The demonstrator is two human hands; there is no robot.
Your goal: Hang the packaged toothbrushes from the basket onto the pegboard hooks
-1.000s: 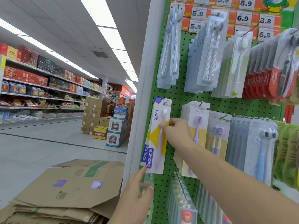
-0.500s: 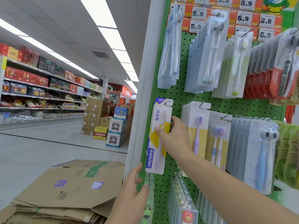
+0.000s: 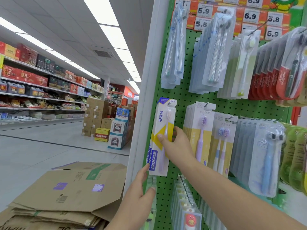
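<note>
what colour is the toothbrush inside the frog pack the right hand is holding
Pale lilac toothbrush with a pinkish-white head, seen in the head view, inside the white, yellow and blue FROG pack.

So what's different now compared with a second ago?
The FROG toothbrush pack has swung from tilted to nearly upright on its hook. The right hand slid down it, still pinching. The left hand rose to touch its bottom corner. The neighbouring packs stayed put.

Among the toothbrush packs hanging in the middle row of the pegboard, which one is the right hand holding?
The FROG pack, leftmost in that row, white with a yellow diamond and a blue label. The right hand pinches its middle; the yellow packs beside it are untouched.
</note>
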